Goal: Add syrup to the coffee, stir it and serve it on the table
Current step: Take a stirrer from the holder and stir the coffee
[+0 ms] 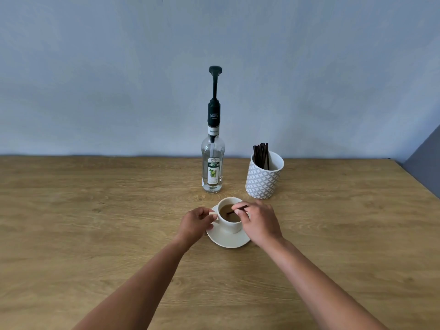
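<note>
A white cup [229, 225] of light-brown coffee stands on a white saucer [226, 241] in the middle of the wooden table [95, 222]. My left hand [196, 223] pinches the cup's handle on its left side. My right hand [258, 222] pinches a thin dark stirrer [234, 211] whose lower end dips into the coffee. Behind the cup stands a clear syrup bottle [213, 163] with a tall dark pump, untouched.
A patterned white holder [263, 178] with several dark stirrers stands to the right of the bottle. A grey-blue wall runs along the table's far edge. The table's right edge slants past the holder.
</note>
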A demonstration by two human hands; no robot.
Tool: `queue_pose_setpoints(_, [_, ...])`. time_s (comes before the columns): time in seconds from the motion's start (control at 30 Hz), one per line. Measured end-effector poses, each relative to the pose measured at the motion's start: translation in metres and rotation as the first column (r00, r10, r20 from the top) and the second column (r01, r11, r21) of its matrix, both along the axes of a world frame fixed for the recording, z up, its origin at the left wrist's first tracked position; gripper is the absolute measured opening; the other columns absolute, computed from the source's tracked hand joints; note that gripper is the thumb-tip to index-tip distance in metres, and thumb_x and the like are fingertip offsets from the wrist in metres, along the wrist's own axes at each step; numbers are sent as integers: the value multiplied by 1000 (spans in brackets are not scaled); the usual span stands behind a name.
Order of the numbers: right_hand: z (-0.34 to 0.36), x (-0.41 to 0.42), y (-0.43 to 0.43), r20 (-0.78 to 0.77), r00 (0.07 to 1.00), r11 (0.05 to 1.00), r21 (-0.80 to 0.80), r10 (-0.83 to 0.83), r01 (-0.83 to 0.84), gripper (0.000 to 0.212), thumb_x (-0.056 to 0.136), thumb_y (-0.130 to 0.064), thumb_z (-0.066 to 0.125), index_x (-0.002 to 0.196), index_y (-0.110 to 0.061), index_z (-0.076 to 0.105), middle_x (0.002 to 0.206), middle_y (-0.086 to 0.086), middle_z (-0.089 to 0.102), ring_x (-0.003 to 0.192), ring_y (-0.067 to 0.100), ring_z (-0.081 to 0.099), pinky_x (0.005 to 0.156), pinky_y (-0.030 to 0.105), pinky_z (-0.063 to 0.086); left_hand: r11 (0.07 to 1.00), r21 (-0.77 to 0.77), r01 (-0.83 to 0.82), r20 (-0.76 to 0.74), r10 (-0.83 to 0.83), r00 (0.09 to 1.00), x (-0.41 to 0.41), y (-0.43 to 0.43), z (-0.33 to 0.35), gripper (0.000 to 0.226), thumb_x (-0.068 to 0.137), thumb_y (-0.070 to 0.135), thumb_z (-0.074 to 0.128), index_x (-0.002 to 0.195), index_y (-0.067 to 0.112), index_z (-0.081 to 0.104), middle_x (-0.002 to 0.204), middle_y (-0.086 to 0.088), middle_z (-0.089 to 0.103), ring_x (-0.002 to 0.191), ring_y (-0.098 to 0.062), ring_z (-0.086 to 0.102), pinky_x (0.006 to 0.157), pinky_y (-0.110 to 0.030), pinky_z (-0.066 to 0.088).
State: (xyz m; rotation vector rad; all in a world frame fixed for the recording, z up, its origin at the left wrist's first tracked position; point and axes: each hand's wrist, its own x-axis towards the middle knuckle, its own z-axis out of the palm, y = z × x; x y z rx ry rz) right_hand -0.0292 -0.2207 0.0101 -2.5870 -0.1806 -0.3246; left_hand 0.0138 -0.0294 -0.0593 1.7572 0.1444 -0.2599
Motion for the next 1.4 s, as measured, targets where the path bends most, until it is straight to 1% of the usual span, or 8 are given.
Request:
queue_pose_setpoints(0.17, [3, -2, -7, 25, 998, 996, -63, -62, 64, 16, 93, -21, 56, 100, -28, 69, 97, -11, 72, 97, 14, 60, 87, 35, 39, 1000, 4, -6, 2, 6, 1000, 1, 0, -1, 6, 88, 23, 74, 92, 18, 72, 84, 2, 74, 67, -11, 70, 58, -22, 50])
queue_pose_setpoints(0.37, [3, -6, -2, 38, 999, 1000, -11, -15, 16, 14, 92, -22, 58, 98, -28, 69, 98, -11, 72, 98, 14, 59, 90, 35, 37, 1000, 2, -1, 11, 1, 1000, 1, 0, -2, 6, 88, 22, 74, 92, 17, 72, 84, 0, 74, 70, -14, 69, 64, -28, 53])
queue_pose_setpoints(0.5, [1, -4, 1, -11, 1000, 1000, -29, -1, 1, 19, 94, -27, 57, 104, -33, 72, 100, -12, 73, 101, 12, 57, 90, 30, 34, 1000, -4, 9, 11, -9, 1000, 2, -1, -2, 7, 88, 21, 73, 92, 16, 72, 84, -1, 73, 69, -13, 67, 60, -25, 51])
queue_pose_setpoints(0.67, [0, -6, -4, 23, 999, 994, -103, -38, 40, 19, 93, -22, 57, 102, -31, 71, 99, -12, 73, 100, 13, 58, 86, 31, 34, 1000, 10, 12, 13, -12, 1000, 2, 0, -3, 8, 88, 22, 74, 92, 16, 72, 84, -2, 74, 70, -13, 68, 58, -24, 51])
queue_pose_setpoints(0.8, [1, -7, -4, 26, 999, 998, -56, -22, 24, 15, 92, -22, 56, 95, -30, 69, 97, -12, 73, 98, 14, 58, 86, 33, 34, 1000, 23, 10, 17, -10, 1000, 3, 0, -4, 6, 87, 23, 74, 90, 18, 72, 83, 0, 74, 70, -14, 69, 61, -28, 53])
queue_pose_setpoints(0.97, [0, -5, 2, -10, 1000, 1000, -19, 21, -21, 18, 93, -29, 56, 100, -35, 71, 96, -10, 72, 98, 9, 57, 82, 27, 26, 999, 36, 8, 18, -9, 1000, 3, 0, -4, 6, 87, 24, 74, 90, 19, 73, 84, 0, 75, 69, -12, 69, 60, -26, 53])
queue_pose_setpoints(1.17, [1, -4, -4, 12, 999, 994, -105, -33, 34, 18, 93, -26, 57, 102, -33, 71, 99, -11, 73, 99, 13, 58, 86, 31, 31, 1000, 30, 6, 17, -6, 1000, 2, 0, -3, 8, 88, 23, 74, 92, 17, 72, 85, -2, 74, 70, -13, 68, 59, -26, 51])
queue_pose_setpoints(1.4, [0, -4, -3, -3, 1000, 1000, -3, 9, -9, 16, 92, -27, 58, 98, -32, 72, 96, -13, 74, 96, 11, 58, 92, 33, 37, 999, 45, 7, 27, -8, 1000, 2, 0, -3, 6, 88, 24, 73, 91, 20, 72, 85, 0, 75, 73, -15, 68, 67, -31, 54])
